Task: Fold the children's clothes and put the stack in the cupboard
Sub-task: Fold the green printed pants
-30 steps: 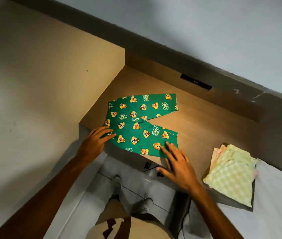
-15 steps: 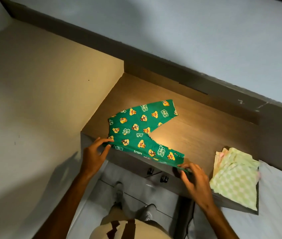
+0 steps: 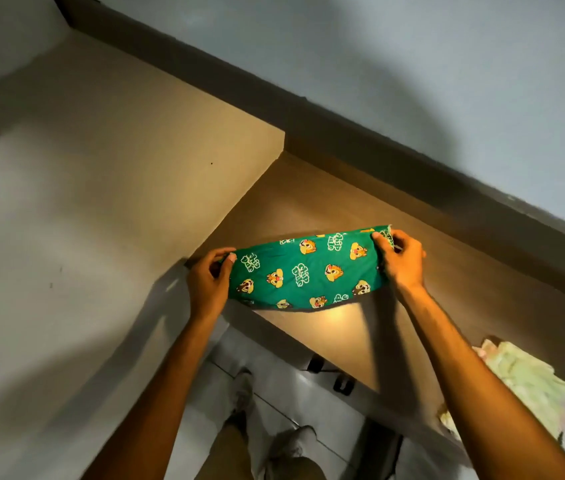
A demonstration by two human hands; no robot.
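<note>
hands pinching green trousers, lifted

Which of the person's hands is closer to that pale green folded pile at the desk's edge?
The right hand. It grips the green printed trousers at their right end, up and left of the pale green pile; the left hand holds the far left end.

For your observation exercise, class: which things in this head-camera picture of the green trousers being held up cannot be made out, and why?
- Green trousers, head view: the second leg is hidden behind the front layer.
- Left hand and right hand: the fingertips in each grip are hidden behind the cloth.
- Folded pile: blurred and partly covered by the right forearm, so the garments cannot be counted.
- Cupboard: not in view.
</note>
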